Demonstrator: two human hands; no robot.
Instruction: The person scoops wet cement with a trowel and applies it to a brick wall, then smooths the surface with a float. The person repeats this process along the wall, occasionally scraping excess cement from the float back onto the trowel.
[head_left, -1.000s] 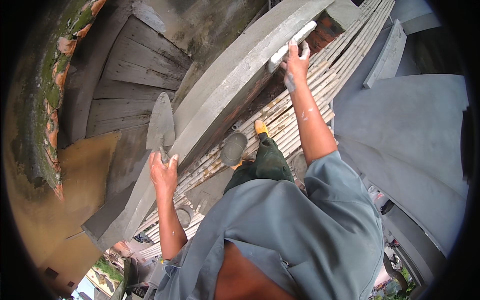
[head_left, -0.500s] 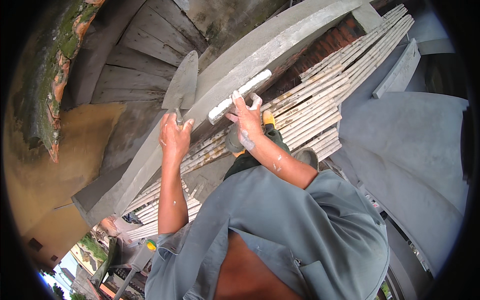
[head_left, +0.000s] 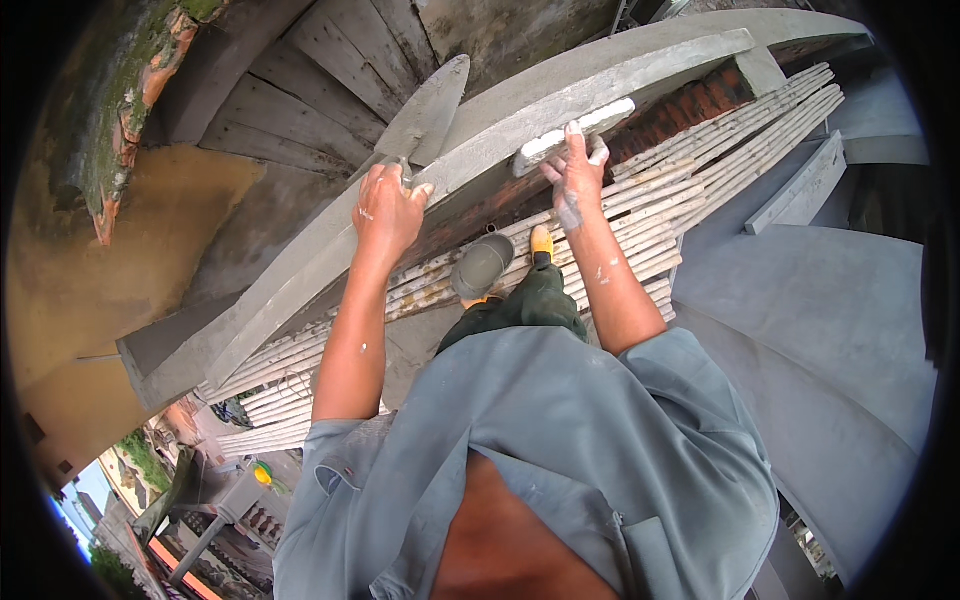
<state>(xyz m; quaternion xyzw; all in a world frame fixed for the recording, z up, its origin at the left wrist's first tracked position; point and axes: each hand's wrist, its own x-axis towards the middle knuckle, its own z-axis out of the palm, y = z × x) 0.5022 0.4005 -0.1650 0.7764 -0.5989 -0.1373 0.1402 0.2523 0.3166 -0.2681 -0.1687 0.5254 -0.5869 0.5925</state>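
Note:
My left hand (head_left: 390, 208) is closed on the handle of a pointed trowel (head_left: 432, 105), its grey blade smeared with mortar and angled up over a long, curved cement ledge (head_left: 262, 325). My right hand (head_left: 575, 178), white-smudged, grips a narrow, white-coated block (head_left: 610, 115) against the outer edge of that ledge. Below the ledge, between my forearms, a grey bucket (head_left: 483, 265) stands on bamboo poles beside my yellow boot (head_left: 542, 240).
Layered bamboo poles (head_left: 640, 215) run under and beside the ledge over exposed brick (head_left: 700, 100). A mossy tile edge (head_left: 130, 140) is at upper left, weathered boards (head_left: 320, 70) beyond the ledge. A smooth grey surface (head_left: 800, 340) and a plank (head_left: 795, 185) lie at right.
The view has shifted. My left hand and trowel are higher and farther right. The block in my right hand swung down-left, then back up-right, staying at the ledge's edge.

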